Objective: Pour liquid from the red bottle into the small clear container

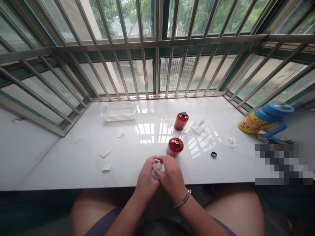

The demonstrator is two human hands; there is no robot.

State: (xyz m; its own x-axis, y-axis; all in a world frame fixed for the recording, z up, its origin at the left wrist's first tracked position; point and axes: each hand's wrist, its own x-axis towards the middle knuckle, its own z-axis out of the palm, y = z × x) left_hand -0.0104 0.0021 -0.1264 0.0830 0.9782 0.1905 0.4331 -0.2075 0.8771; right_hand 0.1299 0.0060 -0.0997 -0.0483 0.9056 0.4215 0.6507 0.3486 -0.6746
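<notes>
My left hand (148,173) and my right hand (171,173) meet close to the table's front edge. Between their fingertips they grip a small translucent whitish piece (158,166); fingers cover part of it, so its exact kind cannot be made out. Just beyond my fingers stands a red glass bottle (175,148) with its neck uncovered. Farther back, a second red bottle (181,122) wears a black cap. To the right, a black ring-shaped cap (214,154) lies on the white table (197,172).
A white plastic basket (118,115) sits at the back left. Crumpled tissues (106,165) lie on the left, another tissue (232,142) on the right. Clear plastic packaging (199,125) rests beside the capped bottle. A blue and yellow flask (258,121) leans at far right. Window bars (157,70) border the back.
</notes>
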